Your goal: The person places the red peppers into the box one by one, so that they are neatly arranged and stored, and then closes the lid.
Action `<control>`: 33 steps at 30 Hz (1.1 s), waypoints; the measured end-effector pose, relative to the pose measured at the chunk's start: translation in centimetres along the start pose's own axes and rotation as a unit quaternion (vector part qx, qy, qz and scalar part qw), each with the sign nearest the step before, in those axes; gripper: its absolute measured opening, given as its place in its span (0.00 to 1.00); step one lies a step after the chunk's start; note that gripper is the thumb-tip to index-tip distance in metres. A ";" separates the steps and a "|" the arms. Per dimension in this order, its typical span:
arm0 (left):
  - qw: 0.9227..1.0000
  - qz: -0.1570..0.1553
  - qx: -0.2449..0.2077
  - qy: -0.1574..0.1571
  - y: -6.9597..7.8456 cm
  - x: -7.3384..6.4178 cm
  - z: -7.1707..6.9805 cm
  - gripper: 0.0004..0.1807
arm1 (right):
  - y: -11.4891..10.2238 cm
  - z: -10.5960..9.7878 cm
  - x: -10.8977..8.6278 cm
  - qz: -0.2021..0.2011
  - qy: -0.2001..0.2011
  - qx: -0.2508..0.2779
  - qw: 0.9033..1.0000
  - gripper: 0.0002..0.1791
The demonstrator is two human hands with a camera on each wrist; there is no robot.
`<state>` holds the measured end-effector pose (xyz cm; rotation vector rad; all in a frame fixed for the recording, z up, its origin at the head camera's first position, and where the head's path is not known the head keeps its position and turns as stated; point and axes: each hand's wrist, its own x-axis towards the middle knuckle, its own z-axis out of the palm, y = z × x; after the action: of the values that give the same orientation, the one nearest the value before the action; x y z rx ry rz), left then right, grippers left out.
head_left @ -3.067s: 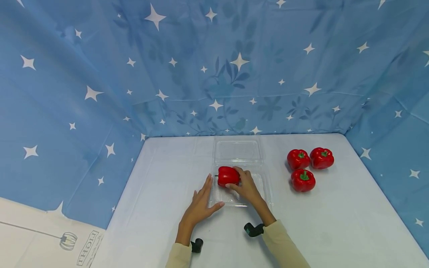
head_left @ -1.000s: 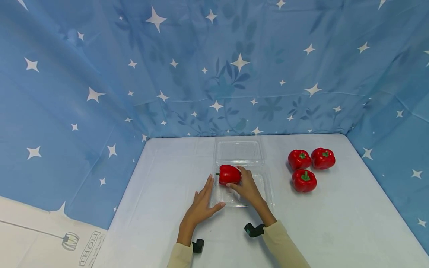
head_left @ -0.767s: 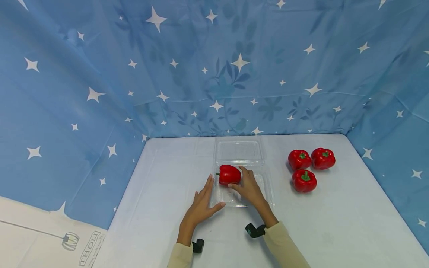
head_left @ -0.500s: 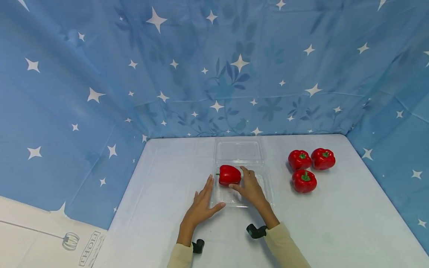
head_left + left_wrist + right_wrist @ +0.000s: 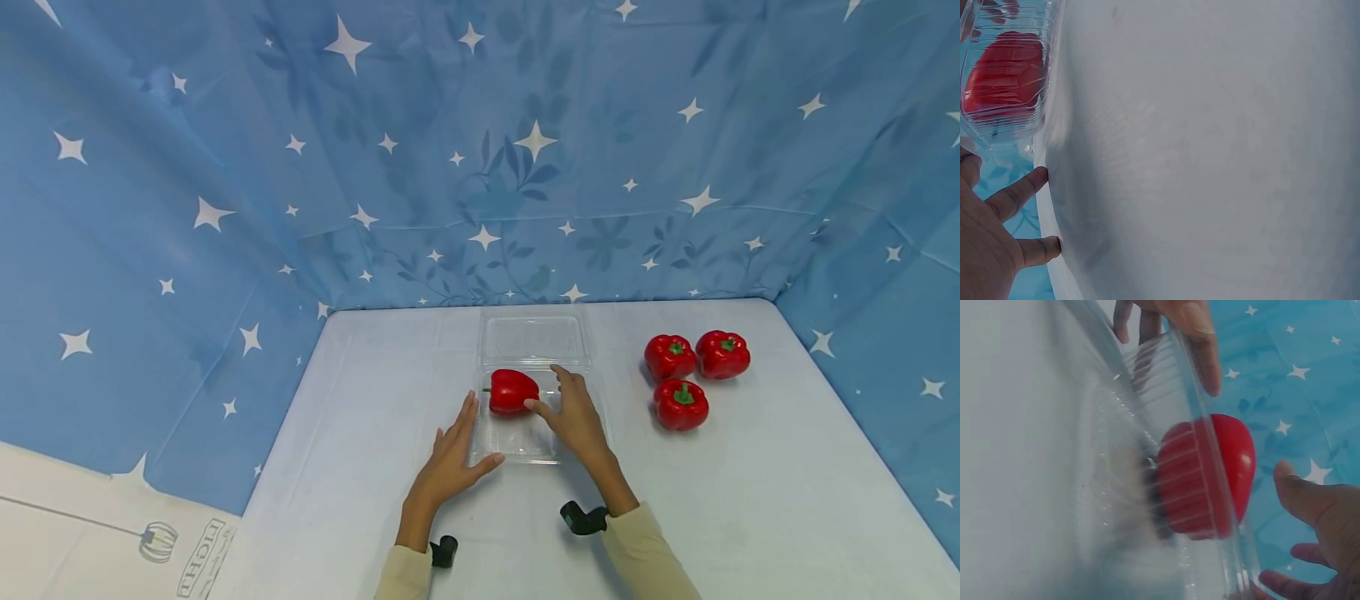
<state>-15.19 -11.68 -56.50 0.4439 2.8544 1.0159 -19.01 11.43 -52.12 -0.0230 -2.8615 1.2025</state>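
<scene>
A red bell pepper (image 5: 513, 392) lies on its side in the back left of a clear plastic clamshell container (image 5: 517, 446), its stem toward the left. My left hand (image 5: 444, 467) rests along the container's left wall, fingers straight and thumb spread by the front edge. Over the container's right half, my right hand (image 5: 577, 421) is spread, its fingers off the pepper and its thumb near the pepper's lower right. The right wrist view shows the pepper (image 5: 1191, 481) through the ribbed wall, with a gap between it and the right hand (image 5: 1329, 531).
Three more red bell peppers, one at the front (image 5: 680, 405), one at back left (image 5: 669, 357) and one at back right (image 5: 722, 354), stand grouped right of the container. The container's lid (image 5: 534, 337) lies folded back toward the starry blue curtain (image 5: 450, 167). White cloth covers the table (image 5: 750, 500).
My right hand has let go of the bell pepper and drawn back to the right, its fingers spreading. The pepper stays in the container, and the left hand keeps its place.
</scene>
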 end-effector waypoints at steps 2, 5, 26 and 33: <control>1.000 -0.001 -0.001 -0.001 0.1 0.0 0.0 0.55 | 0.1 -0.6 0.0 -0.001 0.015 0.014 1.000 0.45; 1.000 -0.003 -0.003 -0.001 0.1 0.0 0.0 0.55 | 0.2 -1.6 0.1 -0.011 0.043 0.040 0.998 0.43; 1.000 -0.006 -0.002 -0.006 0.0 0.1 0.2 0.55 | 4.6 -8.6 -0.4 0.025 0.373 0.122 0.920 0.39; 1.000 -0.005 -0.006 -0.008 0.1 0.0 0.1 0.54 | 6.8 -9.1 -1.2 0.103 0.382 0.103 0.913 0.41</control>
<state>-15.17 -11.55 -56.53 0.4350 2.8319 1.0232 -17.46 22.65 -50.71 -0.6476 -2.0754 1.1708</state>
